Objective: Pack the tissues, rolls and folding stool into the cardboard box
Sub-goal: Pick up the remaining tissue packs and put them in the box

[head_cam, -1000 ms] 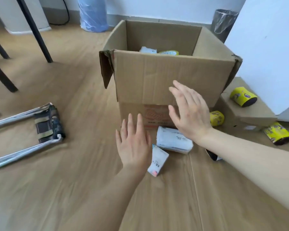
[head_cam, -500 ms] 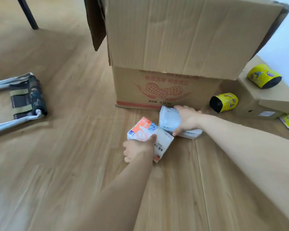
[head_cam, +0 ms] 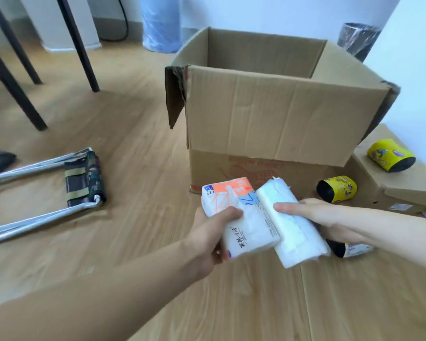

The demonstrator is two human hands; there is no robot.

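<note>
both tissue packs have come up off the floor since half a second ago: the left hand (head_cam: 208,236) now holds the printed tissue pack (head_cam: 239,217) in the air at lower centre of the frame, thumb across its face and fingers curled beneath, while the right hand (head_cam: 327,221) clamps the plain white tissue pack (head_cam: 293,222) from its right side, fingers laid over the top. the two packs touch along their inner edges, just in front of the cardboard box (head_cam: 276,119), which stands open-topped at centre frame. these packs look light and soft, film-wrapped, likely a little slippery and easy to dent, so a broad grip across the middle suits them better than a pinch at a corner. the folding stool (head_cam: 84,178) lies flat on the floor at left, well apart from the box; its metal legs look stiff and heavier, best taken by the tubes. yellow rolls (head_cam: 336,189) lie at right, one on a smaller box (head_cam: 391,188).
</note>
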